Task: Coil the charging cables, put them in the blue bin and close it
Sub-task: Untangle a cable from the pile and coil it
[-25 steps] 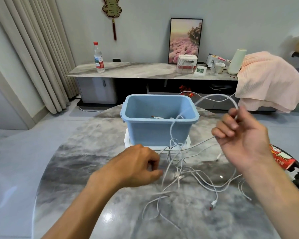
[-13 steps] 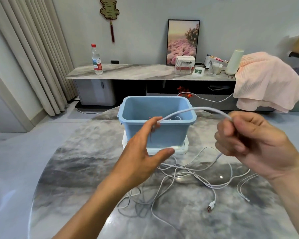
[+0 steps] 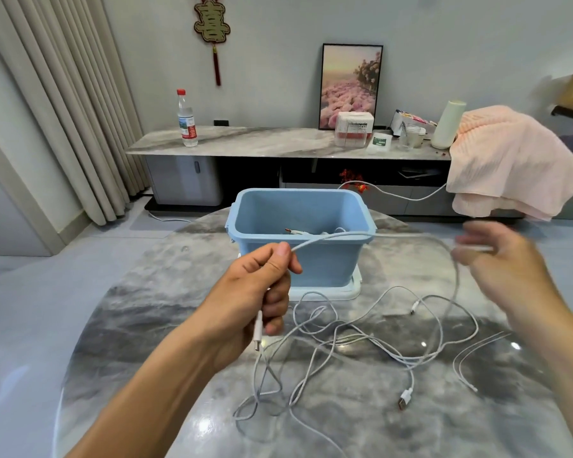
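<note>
Both hands hold the same white cable (image 3: 361, 235), stretched nearly level between them in front of the blue bin (image 3: 300, 259); the left hand (image 3: 258, 292) has its fingers curled round the cable near one end, thumb pressing it at the top, with a short tail and its plug hanging down out of the fist; the right hand (image 3: 500, 262) is smeared by motion, and though the cable runs to its fingers I cannot tell whether they pinch it or only guide it. From the right hand the cable drops in a long curve to the table (image 3: 146, 325), where it joins a loose tangle of white cables (image 3: 344, 338) lying between and just beyond the two forearms, one USB plug (image 3: 405, 398) showing at its near edge. So the held span lies left to right, across the body, with the slack trailing down on the right side; by my judgement the coming loop turns on this, the left hand serving as the fixed anchor and the right, nearer the slack, bringing cable across to it. Behind the span the bin stands open on its white lid (image 3: 354, 290), with at least one cable already inside.
</note>
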A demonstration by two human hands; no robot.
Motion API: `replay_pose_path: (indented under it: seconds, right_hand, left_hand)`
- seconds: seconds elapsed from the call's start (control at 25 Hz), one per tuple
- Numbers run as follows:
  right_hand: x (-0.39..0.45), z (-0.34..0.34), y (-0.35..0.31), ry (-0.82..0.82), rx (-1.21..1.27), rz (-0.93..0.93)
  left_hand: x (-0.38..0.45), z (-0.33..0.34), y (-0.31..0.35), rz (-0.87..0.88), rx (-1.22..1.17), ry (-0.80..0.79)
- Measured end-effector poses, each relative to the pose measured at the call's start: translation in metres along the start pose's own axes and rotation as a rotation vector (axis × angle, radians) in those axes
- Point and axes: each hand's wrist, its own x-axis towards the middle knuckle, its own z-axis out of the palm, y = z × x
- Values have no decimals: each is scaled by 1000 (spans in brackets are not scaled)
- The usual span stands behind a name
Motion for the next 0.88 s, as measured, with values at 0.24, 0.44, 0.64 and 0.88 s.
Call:
replay_pose_path:
  seconds: [0.24, 0.44, 0.64, 0.88]
  right_hand:
    - [-66, 56, -50, -661, 100, -406]
    - [-62, 65, -53, -556, 387, -376]
    - [-64, 77, -52, -478, 460, -391]
    - [-93, 120, -33, -539, 112, -389]
  left_hand:
    - [-5, 11, -4, 106, 56, 35]
    - [-6, 1, 1, -132, -54, -302]
    - [-14, 10, -1, -214, -327, -682]
    - [-4, -8, 4, 53, -750, -319]
